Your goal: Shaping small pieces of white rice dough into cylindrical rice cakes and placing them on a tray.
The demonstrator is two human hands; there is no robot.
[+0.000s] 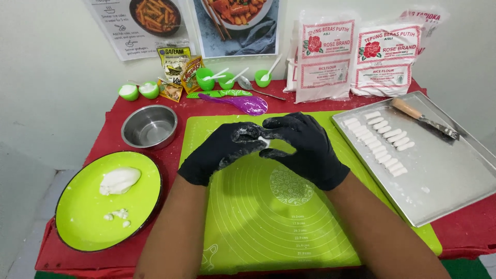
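Both my hands wear black gloves dusted with flour and meet over the green silicone mat [268, 217]. My left hand [222, 150] and my right hand [305, 147] pinch a small white piece of dough [265, 141] between their fingertips; most of it is hidden by the fingers. To the left, a green plate [82, 217] holds a larger lump of white dough [120, 180] and a few crumbs. On the right, a metal tray [444, 181] carries several short white dough cylinders [385, 142] in rows.
A knife with a wooden handle [423, 119] lies on the tray. An empty steel bowl [150, 126] sits behind the plate. Bags of flour [356, 57], sachets, small green cups, spoons and a purple spatula [243, 103] line the back of the red cloth.
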